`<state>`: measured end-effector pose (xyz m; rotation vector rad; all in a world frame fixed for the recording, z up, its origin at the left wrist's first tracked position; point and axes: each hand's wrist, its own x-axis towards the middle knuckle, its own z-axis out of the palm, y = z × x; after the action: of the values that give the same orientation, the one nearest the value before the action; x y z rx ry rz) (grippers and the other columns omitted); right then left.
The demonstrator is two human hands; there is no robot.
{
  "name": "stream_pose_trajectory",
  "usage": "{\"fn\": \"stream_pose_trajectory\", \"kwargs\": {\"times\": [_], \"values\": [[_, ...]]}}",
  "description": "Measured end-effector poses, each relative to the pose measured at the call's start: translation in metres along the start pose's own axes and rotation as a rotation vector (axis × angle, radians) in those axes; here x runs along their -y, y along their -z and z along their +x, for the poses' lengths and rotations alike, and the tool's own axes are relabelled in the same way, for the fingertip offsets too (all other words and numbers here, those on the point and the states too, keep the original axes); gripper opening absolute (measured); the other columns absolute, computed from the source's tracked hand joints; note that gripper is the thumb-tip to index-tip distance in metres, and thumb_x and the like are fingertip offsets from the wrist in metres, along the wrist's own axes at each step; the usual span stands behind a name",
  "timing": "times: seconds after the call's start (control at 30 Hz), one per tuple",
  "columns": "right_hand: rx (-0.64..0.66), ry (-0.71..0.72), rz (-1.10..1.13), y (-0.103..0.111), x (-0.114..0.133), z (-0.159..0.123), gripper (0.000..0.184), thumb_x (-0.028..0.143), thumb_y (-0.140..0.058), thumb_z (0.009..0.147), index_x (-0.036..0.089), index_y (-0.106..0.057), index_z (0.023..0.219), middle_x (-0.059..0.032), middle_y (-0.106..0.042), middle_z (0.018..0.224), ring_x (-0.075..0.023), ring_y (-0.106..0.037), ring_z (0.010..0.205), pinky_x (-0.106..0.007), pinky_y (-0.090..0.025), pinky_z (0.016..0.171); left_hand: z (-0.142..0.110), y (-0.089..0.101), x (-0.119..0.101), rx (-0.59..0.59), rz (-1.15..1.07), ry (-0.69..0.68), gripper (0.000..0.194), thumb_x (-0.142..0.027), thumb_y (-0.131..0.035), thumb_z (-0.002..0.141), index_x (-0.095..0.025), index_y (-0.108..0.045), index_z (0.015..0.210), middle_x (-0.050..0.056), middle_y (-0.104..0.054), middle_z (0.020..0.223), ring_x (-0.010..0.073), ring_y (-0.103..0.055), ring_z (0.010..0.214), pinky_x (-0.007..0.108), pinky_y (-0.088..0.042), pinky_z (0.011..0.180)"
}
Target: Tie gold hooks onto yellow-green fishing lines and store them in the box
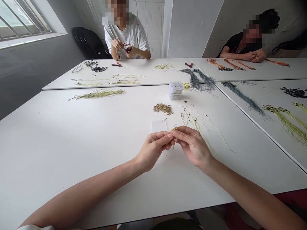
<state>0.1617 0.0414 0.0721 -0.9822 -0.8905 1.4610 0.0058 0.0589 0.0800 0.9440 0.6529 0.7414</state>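
Note:
Both hands meet above the white table, fingertips touching. My left hand [154, 147] is closed in a pinch, thumb against the fingers. My right hand [193, 143] pinches beside it. A yellow-green cord [175, 127] shows in a small loop above the fingertips, held between the two hands; the rest is hidden by the fingers. Just beyond them lie a flat clear plastic piece [157, 126] and a heap of bronze-coloured fishing hooks [163, 108]. Several hooks tied to yellow-green cords [195, 123] lie spread behind my right hand.
A stack of clear plastic boxes [175, 91] stands past the hooks. A yellow-green cord bundle [100, 94] lies left, grey cords [199, 80] farther back, more green cords [280, 115] right. Two people sit across the table; one holds pliers [128, 49]. Other pliers [189, 65] lie there.

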Motion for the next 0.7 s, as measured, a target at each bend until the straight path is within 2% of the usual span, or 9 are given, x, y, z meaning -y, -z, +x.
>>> {"fn": "stream_pose_trajectory", "kwargs": {"times": [0.17, 0.4, 0.7], "values": [[-0.036, 0.045, -0.036, -0.0023, -0.007, -0.0012, 0.011, 0.035, -0.077, 0.072, 0.028, -0.077, 0.08, -0.0012, -0.065, 0.068, -0.0152, -0.048, 0.065, -0.031, -0.036, 0.057, -0.0013, -0.001, -0.0004, -0.083, 0.079, -0.058, 0.022, -0.032, -0.063, 0.086, -0.015, -0.069, 0.075, 0.003, -0.054, 0.073, 0.0117, -0.041, 0.067, 0.027, -0.035, 0.067], [-0.089, 0.044, -0.016, -0.0038, -0.0079, -0.002, 0.012, 0.033, -0.077, 0.073, 0.03, -0.078, 0.084, -0.002, -0.07, 0.089, -0.0125, -0.042, 0.065, -0.03, -0.033, 0.056, -0.0032, -0.0017, -0.0017, -0.134, 0.21, -0.146, 0.024, -0.033, -0.06, 0.089, -0.015, -0.068, 0.075, 0.001, -0.053, 0.07, 0.0109, -0.042, 0.066, 0.026, -0.036, 0.067], [-0.108, 0.123, -0.122, -0.0078, -0.0102, -0.007, 0.012, 0.034, -0.074, 0.077, 0.027, -0.078, 0.086, -0.0016, -0.066, 0.077, -0.0118, -0.04, 0.06, -0.031, -0.036, 0.057, -0.0049, -0.0014, 0.0, -0.213, 0.395, -0.209, 0.026, -0.037, -0.059, 0.089, -0.015, -0.069, 0.082, 0.002, -0.057, 0.071, 0.0115, -0.049, 0.065, 0.025, -0.041, 0.063]]}}
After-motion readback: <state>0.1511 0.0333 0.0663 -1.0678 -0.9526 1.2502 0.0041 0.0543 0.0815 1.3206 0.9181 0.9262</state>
